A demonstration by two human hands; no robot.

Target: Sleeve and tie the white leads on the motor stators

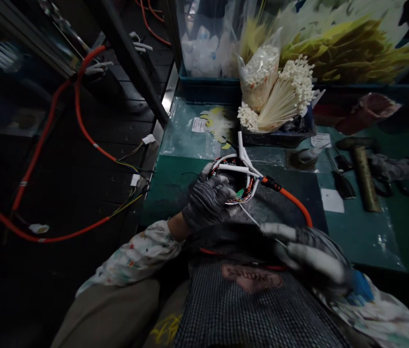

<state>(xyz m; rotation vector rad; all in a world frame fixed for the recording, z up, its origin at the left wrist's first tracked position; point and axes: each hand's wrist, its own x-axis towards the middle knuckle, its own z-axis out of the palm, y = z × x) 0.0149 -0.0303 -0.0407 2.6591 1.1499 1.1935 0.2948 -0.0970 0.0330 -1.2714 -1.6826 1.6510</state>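
My left hand (208, 199), in a grey glove, is closed around a round motor stator (239, 180) with copper windings and white sleeved leads, holding it on the green bench mat (175, 186). An orange cable (291, 200) runs from the stator toward my lap. My right hand (309, 253), gloved with pale fingertips, is close to my body and pinches a thin white thread (251, 218) that leads up to the stator. The right hand is blurred.
Bundles of white cable ties (280, 96) and bags of yellow parts (349, 48) fill bins at the back. A brass-headed hammer (364, 169), dark pliers (342, 176) and a small bottle (304, 157) lie at the right. Orange cables (77, 104) hang at the left.
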